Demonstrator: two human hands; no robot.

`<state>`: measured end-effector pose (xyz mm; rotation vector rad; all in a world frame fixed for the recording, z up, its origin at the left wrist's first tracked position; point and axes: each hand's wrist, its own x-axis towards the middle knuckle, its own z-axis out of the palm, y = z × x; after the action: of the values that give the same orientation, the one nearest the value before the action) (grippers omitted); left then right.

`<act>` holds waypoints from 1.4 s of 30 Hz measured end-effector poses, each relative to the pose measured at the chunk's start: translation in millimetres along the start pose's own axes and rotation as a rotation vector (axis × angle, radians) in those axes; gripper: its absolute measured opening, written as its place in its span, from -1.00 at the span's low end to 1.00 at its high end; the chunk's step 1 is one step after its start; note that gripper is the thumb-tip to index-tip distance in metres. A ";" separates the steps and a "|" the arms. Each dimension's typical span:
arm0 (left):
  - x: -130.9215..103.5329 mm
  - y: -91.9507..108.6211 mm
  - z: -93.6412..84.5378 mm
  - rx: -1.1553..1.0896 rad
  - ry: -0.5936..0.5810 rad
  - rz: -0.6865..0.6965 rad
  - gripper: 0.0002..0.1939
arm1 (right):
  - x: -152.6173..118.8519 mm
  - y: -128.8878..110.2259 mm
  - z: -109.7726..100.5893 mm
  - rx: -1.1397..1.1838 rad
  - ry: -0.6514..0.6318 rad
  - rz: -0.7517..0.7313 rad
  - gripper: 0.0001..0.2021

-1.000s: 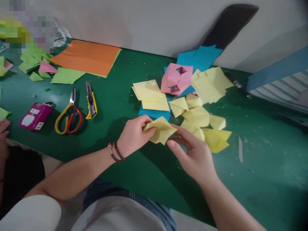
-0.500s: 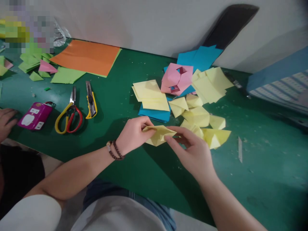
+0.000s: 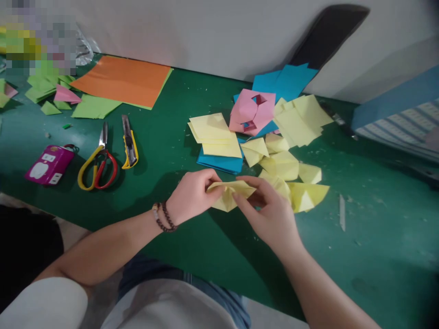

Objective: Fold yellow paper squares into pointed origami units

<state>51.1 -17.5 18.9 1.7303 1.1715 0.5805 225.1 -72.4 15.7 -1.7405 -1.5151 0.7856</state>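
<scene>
A piece of folded yellow paper (image 3: pixel 229 196) is held between my two hands above the green table. My left hand (image 3: pixel 194 194), with a beaded bracelet at the wrist, pinches its left side. On the right side, the thumb and fingers of my right hand (image 3: pixel 270 208) grip it, the thumb against the near face. Just beyond lie yellow square sheets (image 3: pixel 214 130) over blue sheets (image 3: pixel 219 163). Several folded yellow paper pieces (image 3: pixel 281 165) are heaped past my right hand. Behind them sits a pink folded paper shape (image 3: pixel 252 112) with openings in its sides.
Scissors (image 3: pixel 98 167), a yellow utility knife (image 3: pixel 129 144) and a purple box (image 3: pixel 51 164) lie to the left. An orange sheet (image 3: pixel 123 82) and green paper pieces (image 3: pixel 44 87) are behind. More yellow sheets (image 3: pixel 302 119) and a blue calendar (image 3: pixel 401 114) stand right.
The yellow paper has shifted slightly right and toward me, its middle crease more pinched. Another person's hand at the left edge has gone from view.
</scene>
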 end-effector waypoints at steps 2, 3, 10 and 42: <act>-0.7 -0.4 1.5 -0.047 -0.016 0.002 -0.93 | 1.2 0.2 0.4 -0.011 -0.011 0.007 -0.74; -0.9 -0.4 2.0 -0.059 -0.024 0.003 -0.94 | 1.8 0.2 0.5 -0.012 -0.019 0.012 -0.74; 1.8 0.4 -0.1 0.015 -0.089 -0.058 -0.87 | 2.2 0.9 1.5 -0.077 -0.028 -0.019 -0.86; -0.3 0.6 -2.8 0.082 -0.167 -0.021 -0.84 | -1.6 4.4 1.7 -0.301 0.003 -0.296 -0.88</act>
<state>49.1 -16.6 20.7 1.7965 1.1070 0.3713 226.0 -74.1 11.2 -1.6647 -1.9113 0.4212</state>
